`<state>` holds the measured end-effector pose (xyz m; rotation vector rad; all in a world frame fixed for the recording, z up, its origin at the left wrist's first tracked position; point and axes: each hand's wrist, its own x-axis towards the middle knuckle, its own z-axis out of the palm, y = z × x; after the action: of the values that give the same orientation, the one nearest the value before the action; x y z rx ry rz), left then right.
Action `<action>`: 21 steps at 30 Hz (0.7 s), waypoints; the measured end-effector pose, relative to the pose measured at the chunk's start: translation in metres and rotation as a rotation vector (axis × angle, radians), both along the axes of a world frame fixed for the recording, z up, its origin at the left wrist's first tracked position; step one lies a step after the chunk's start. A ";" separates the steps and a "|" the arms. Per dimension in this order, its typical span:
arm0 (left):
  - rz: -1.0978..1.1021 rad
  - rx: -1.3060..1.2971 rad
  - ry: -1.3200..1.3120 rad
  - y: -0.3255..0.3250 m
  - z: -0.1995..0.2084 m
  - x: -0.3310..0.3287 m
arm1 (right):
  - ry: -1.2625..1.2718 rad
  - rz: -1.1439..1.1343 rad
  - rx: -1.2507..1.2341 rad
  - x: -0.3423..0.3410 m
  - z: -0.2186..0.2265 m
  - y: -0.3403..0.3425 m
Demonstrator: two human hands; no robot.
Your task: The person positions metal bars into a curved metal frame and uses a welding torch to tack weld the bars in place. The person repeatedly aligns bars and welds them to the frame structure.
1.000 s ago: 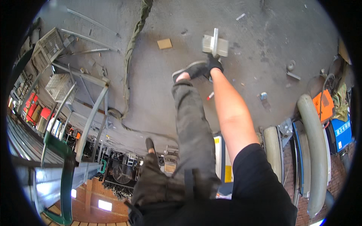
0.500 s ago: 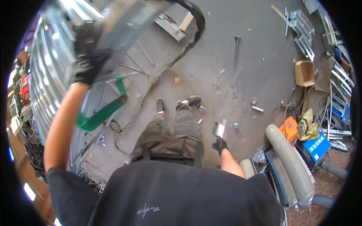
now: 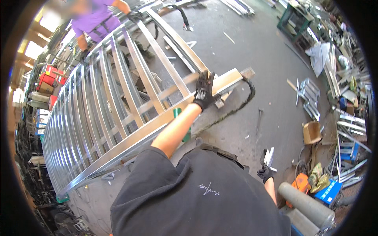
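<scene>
My left hand point(image 3: 204, 94), in a black glove, lies with spread fingers on the near rail of a large silver metal grille point(image 3: 157, 122) made of parallel bars. The hand is close to the rail's right end, where a dark cable point(image 3: 251, 92) hangs down. Lower right, my right hand point(image 3: 265, 173), also gloved, is closed around a short silver metal piece point(image 3: 269, 158); its exact kind is too small to tell. Under the near rail shows part of a green support point(image 3: 186, 135). Across the grille, a person in a purple shirt point(image 3: 94, 23) has both gloved hands at its far side.
A long-handled tool point(image 3: 259, 120) lies on the grey floor. Further right are stepped metal pieces point(image 3: 309, 94) and a brown box-like holder point(image 3: 312, 132). A grey cylinder point(image 3: 305, 202), an orange case point(image 3: 301, 181) and a blue box point(image 3: 329, 192) crowd the lower right.
The view has swung toward the left, bringing the whole grille and the other person into sight. My left hand, earlier blurred at the metal, now lies flat on the near rail. My right hand keeps its metal piece.
</scene>
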<state>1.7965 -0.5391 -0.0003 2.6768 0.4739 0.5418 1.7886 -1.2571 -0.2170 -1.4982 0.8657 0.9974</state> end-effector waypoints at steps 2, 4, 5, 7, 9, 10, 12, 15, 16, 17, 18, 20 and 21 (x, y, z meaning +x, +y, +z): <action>0.092 -0.160 -0.215 0.005 0.001 -0.024 | -0.557 0.584 -0.138 0.018 0.037 0.047; 0.223 -0.214 -0.269 0.015 -0.003 -0.051 | -0.828 0.623 -0.185 0.013 0.081 0.126; 0.284 -0.289 -0.235 0.027 0.001 -0.072 | -1.030 0.863 -0.287 0.017 0.126 0.183; 0.310 -0.522 -0.169 0.052 -0.006 -0.104 | -1.406 1.141 -0.324 0.027 0.216 0.286; 0.324 -0.768 -0.129 0.064 0.007 -0.122 | -1.634 1.220 -0.215 0.045 0.280 0.366; 0.282 -0.852 -0.198 0.078 0.001 -0.140 | -1.702 1.270 -0.153 0.055 0.303 0.408; 0.196 -0.902 -0.305 0.088 0.004 -0.161 | -1.746 1.342 -0.091 0.088 0.322 0.479; 0.226 -0.946 -0.397 0.083 0.009 -0.193 | -1.778 1.540 -0.002 0.127 0.342 0.584; 0.229 -1.014 -0.454 0.079 0.007 -0.205 | -1.786 1.592 0.079 0.140 0.340 0.617; 0.216 -1.025 -0.492 0.070 0.011 -0.208 | -1.789 1.644 0.078 0.158 0.329 0.644; 0.198 -1.037 -0.531 0.059 0.016 -0.206 | -1.792 1.694 0.071 0.178 0.315 0.669; 0.282 -1.074 -0.562 0.043 0.016 -0.198 | -1.755 1.783 0.090 0.214 0.295 0.712; 0.322 -1.061 -0.560 0.035 0.019 -0.200 | -1.726 1.831 0.134 0.219 0.293 0.734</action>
<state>1.5962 -0.5036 0.0189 1.3822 0.7468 0.7985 2.0080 -0.5230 0.0758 -1.9926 -2.0143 0.3173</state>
